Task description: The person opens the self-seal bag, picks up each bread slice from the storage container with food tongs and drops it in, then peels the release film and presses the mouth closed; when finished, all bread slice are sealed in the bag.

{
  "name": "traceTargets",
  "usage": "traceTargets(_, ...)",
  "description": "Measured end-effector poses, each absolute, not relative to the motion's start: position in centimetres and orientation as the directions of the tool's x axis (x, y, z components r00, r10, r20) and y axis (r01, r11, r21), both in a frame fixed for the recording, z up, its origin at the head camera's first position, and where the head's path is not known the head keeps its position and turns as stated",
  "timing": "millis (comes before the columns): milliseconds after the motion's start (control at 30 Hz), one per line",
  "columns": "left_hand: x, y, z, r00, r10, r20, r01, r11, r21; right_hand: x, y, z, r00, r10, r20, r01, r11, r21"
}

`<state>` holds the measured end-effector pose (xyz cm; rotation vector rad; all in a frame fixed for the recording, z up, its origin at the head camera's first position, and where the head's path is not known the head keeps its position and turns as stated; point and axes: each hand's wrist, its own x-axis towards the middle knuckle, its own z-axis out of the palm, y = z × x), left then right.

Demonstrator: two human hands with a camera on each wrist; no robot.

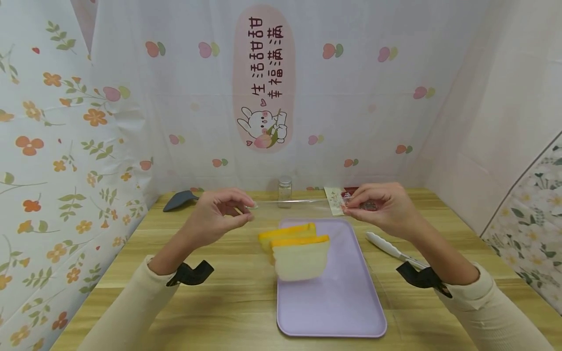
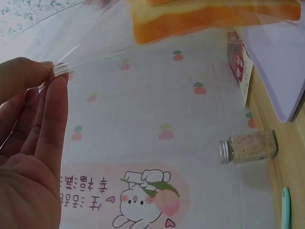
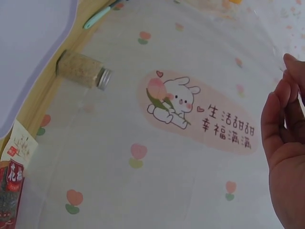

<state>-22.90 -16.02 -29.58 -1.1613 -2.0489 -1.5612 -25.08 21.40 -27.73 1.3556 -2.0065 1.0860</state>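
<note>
Between both hands a clear plastic bag (image 1: pixel 291 201) is stretched by its upper edge. My left hand (image 1: pixel 215 214) pinches the left end of that edge between thumb and fingers, and the film (image 2: pixel 95 33) spreads out from there in the left wrist view. At the other end, my right hand (image 1: pixel 386 209) pinches the edge with its fingertips; in the right wrist view the right hand (image 3: pixel 290 162) stands at the right side. Two orange-crusted bread slices (image 1: pixel 303 261) appear to hang inside the bag, over a lilac tray (image 1: pixel 329 312).
A small spice jar (image 1: pixel 284 192) with a metal lid stands at the back, seasoning packets (image 1: pixel 334 201) to its right. White-handled tongs (image 1: pixel 391 247) lie right of the tray. A dark spatula head (image 1: pixel 179 200) is behind my left hand. A mint-green handle (image 2: pixel 286 210) shows near the jar.
</note>
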Motion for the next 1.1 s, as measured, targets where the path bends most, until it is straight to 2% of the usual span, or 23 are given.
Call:
traceTargets(233, -23.1, -15.8, -29.3, -0.579, 0.428, 0.694, 0.781, 0.044, 0.624, -25.2, 21.7, -27.9, -0.422, -0.533, 0.733, -0.903, 0.179, -0.391)
traceTargets(433, -23.2, -15.4, -29.2, -0.587, 0.411, 0.697, 0.779, 0.054, 0.625, -25.4, 22.0, -28.1, -0.443, -0.544, 0.713, -0.892, 0.19, -0.41)
traceTargets(567, -23.3, -15.1, -29.4, -0.584, 0.407, 0.702, 0.78, 0.042, 0.625, -25.4, 22.1, -28.2, -0.491, -0.518, 0.7, -0.868, 0.221, -0.445)
traceTargets(700, -23.3, -14.8, -29.6, -0.603, 0.376, 0.703, 0.775, 0.071, 0.627, -25.4, 22.2, -28.5, -0.541, -0.499, 0.677, -0.837, 0.236, -0.494)
traceTargets(900, -23.3, -14.5, -29.9, -0.633, 0.323, 0.703, 0.766, 0.13, 0.63, -25.4, 21.9, -28.7, -0.587, -0.493, 0.643, -0.784, 0.146, -0.604)
traceTargets(1100, -23.1, -14.3, -30.0, -0.711, 0.266, 0.651, 0.703, 0.235, 0.671, -25.1, 21.4, -28.8, -0.64, -0.472, 0.607, -0.745, 0.188, -0.64)
